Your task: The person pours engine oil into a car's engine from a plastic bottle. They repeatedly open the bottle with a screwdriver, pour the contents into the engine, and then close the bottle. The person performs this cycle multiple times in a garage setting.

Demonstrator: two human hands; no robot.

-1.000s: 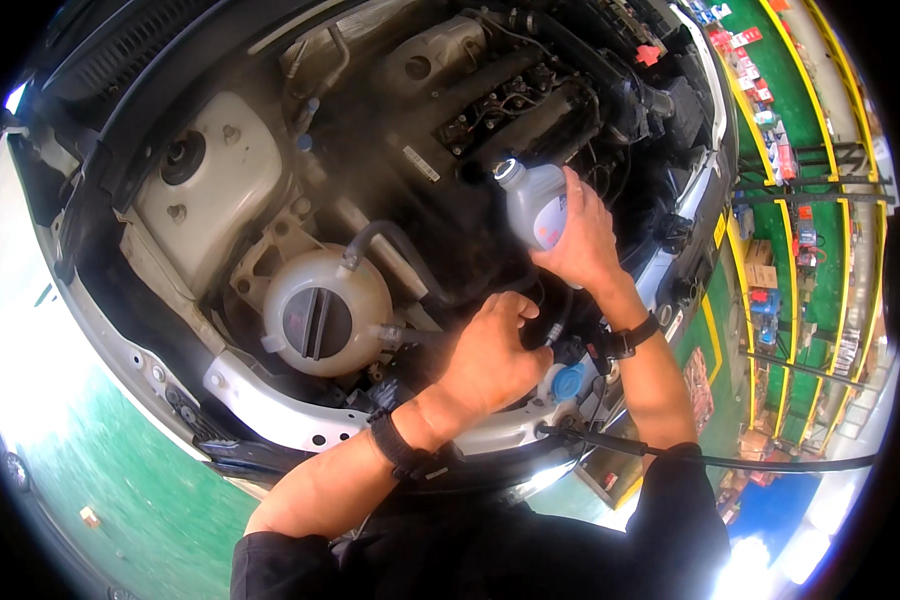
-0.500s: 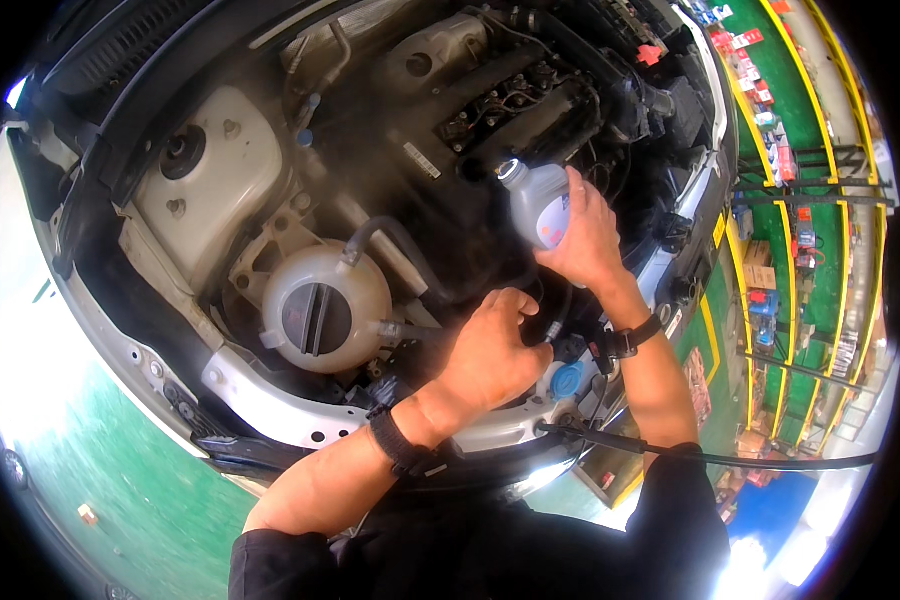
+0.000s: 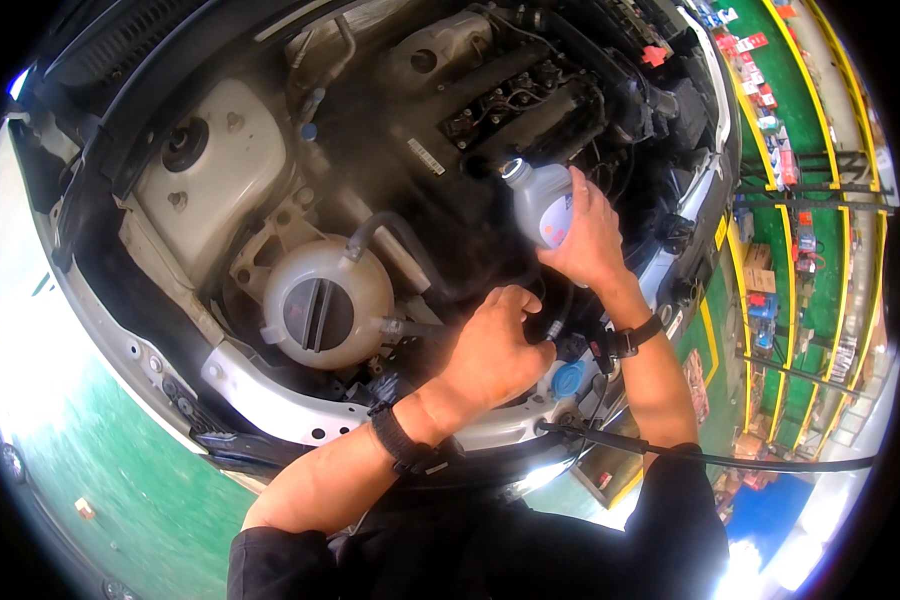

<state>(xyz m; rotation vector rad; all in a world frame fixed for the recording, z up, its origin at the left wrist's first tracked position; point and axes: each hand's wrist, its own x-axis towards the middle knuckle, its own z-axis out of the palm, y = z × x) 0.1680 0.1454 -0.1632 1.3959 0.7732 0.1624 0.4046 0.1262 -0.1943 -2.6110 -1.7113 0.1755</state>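
Observation:
My right hand is wrapped round a silver-grey plastic bottle with a pale label. The bottle leans to the left over the engine, and its mouth is near a dark round opening in the engine cover. No liquid can be seen coming out. My left hand is held lower, above the front of the engine bay, with its fingers curled in. Whatever it may hold is hidden. A blue cap sits just below and right of that hand.
On the left stands a round translucent reservoir with a dark cap. A black support rod crosses on the right from the car's front edge. Beyond, yellow-edged racks hold boxes. A small light-coloured block lies on the green floor.

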